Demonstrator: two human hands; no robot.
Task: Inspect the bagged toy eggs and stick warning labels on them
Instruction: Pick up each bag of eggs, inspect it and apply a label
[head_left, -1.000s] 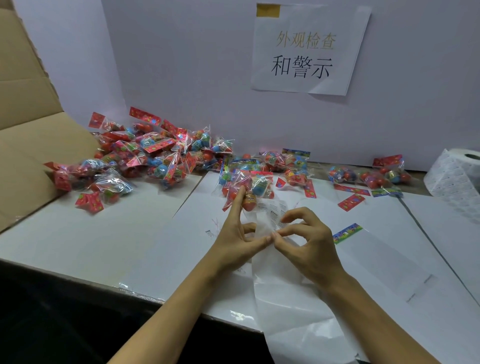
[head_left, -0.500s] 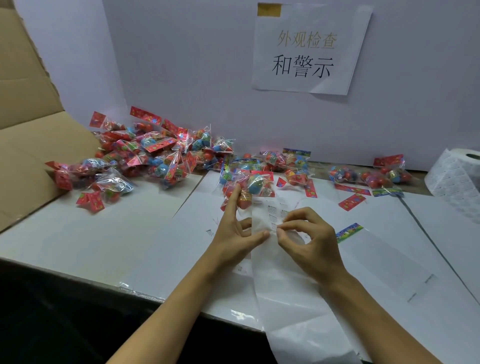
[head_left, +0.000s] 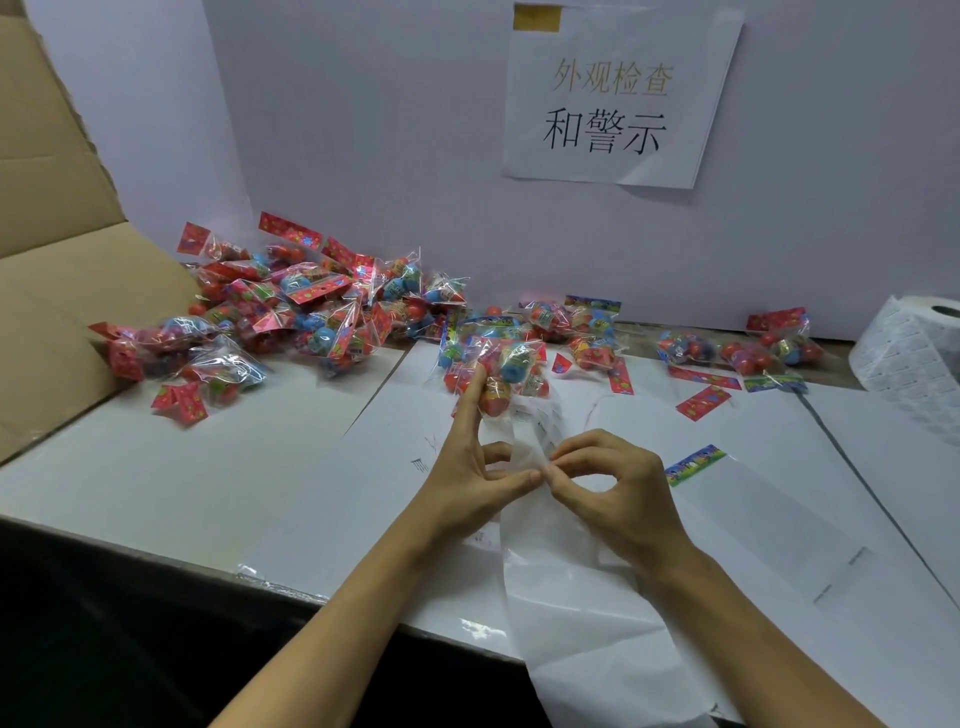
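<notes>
A strip of white label backing paper (head_left: 566, 561) runs from the table's front edge up between my hands. My left hand (head_left: 475, 478) pinches the strip with its thumb, its index finger stretched up against a clear bag of toy eggs (head_left: 506, 371). My right hand (head_left: 610, 491) pinches a small label at the strip's edge with thumb and forefinger, tip to tip with the left thumb. A large heap of bagged eggs (head_left: 291, 317) lies at the back left.
A few more bags (head_left: 737, 351) and loose header cards (head_left: 704, 401) lie at the back right. A label roll (head_left: 919, 358) stands at the right edge. A cardboard box flap (head_left: 57, 291) rises on the left. A paper sign (head_left: 618, 93) hangs on the back wall.
Both hands have shifted slightly away from me along the strip. My right fingers have closed tighter on the label at the strip's edge. The bags have not moved.
</notes>
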